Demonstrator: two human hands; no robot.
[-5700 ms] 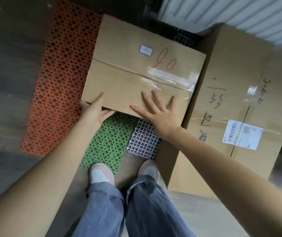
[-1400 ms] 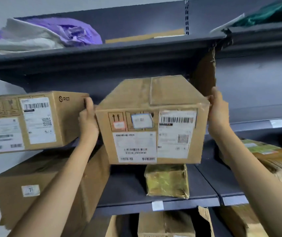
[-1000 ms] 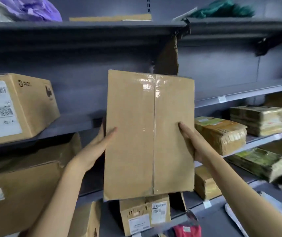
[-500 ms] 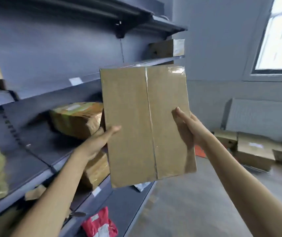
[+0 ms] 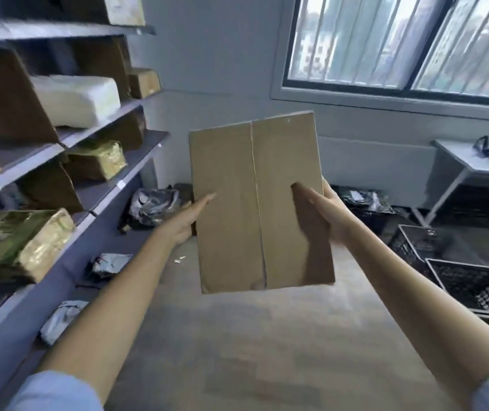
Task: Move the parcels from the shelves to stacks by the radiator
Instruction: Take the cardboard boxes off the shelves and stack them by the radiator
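Observation:
I carry a plain cardboard parcel (image 5: 255,203) at chest height, its taped face turned toward me. My left hand (image 5: 188,219) grips its left side, thumb lying across the front. My right hand (image 5: 328,213) grips the right side, thumb over the front edge and fingers hidden behind. The white radiator (image 5: 371,169) runs along the far wall under the window, straight behind the parcel. Grey shelves (image 5: 112,120) on my left hold more parcels: a white one (image 5: 74,99) and gold-wrapped ones (image 5: 98,160).
Grey mail bags (image 5: 154,203) lie on the floor by the shelf end and on the lowest shelf. Black plastic crates (image 5: 474,284) stand at the right. A white table (image 5: 474,164) stands at the far right. Bare floor stretches ahead of me.
I took the parcel off the shelf, tipped its taped face toward me and turned right. The view swung from the shelves to the window wall and radiator.

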